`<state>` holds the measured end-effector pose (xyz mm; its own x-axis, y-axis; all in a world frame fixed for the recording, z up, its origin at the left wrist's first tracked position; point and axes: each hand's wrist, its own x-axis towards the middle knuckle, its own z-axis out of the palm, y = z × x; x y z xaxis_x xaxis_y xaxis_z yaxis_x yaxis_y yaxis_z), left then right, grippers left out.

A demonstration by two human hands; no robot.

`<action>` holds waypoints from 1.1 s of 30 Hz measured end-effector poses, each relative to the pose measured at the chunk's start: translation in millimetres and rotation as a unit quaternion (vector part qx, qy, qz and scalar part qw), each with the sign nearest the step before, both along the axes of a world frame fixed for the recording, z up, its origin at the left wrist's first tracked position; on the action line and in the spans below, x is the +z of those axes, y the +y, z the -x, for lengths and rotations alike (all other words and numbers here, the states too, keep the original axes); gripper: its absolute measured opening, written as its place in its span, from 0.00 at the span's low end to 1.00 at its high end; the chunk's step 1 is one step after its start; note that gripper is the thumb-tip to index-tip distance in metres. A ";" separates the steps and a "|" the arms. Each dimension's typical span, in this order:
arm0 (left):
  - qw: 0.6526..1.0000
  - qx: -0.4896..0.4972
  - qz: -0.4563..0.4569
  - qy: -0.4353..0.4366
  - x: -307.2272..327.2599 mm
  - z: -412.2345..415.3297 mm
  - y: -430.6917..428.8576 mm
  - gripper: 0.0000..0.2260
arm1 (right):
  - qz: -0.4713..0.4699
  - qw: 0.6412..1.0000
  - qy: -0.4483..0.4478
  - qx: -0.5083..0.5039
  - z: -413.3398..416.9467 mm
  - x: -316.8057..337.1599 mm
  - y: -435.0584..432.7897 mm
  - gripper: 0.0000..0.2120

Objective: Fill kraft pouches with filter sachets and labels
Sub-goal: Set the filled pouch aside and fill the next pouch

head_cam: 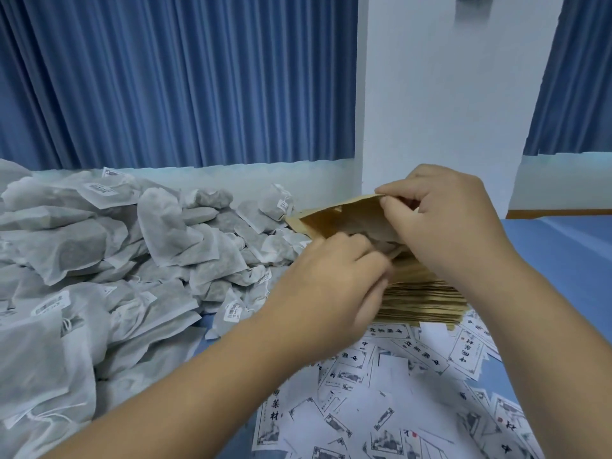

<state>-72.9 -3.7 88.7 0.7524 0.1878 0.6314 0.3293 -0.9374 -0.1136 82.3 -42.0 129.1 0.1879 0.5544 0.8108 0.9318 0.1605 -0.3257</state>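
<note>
1. At the left of the frame a big heap of filter sachets (99, 246) covers the bench (563, 260); judging by its size, most of the filling is yet to be done.
2. At centre, the left hand (331, 286) is curled with its fingers pushed against the lower lip of a kraft pouch (334, 220); whether it pinches a sachet or only the paper, I cannot tell.
3. That pouch is lifted at centre right, mouth being spread, apparently not yet filled.
4. The right hand (440, 220) pinches the pouch's upper edge.
5. Beneath the hands sits a thick stack of flat pouches (427, 299), apparently unused.
6. At lower right, loose labels (381, 409) lie scattered.
7. No finished pouch is in view, so progress looks early.
</note>
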 end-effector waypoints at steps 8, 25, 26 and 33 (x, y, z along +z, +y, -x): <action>0.946 -0.031 0.199 0.254 -64.5 27.2 -0.6 0.17 | 0.066 0.998 -0.008 0.006 3.7 1.8 -5.7 0.11; 0.989 -0.064 0.092 -0.092 12.8 56.7 -21.8 0.02 | 0.072 0.997 0.003 0.014 -4.6 6.3 -10.4 0.11; 0.987 -0.051 0.052 -0.140 17.6 55.4 -24.0 0.02 | 0.072 0.997 0.001 0.013 -4.6 6.4 -10.3 0.11; 0.989 0.107 -0.095 -0.021 18.8 11.3 -12.9 0.03 | 0.071 0.997 -0.011 0.007 -3.1 4.4 -9.4 0.10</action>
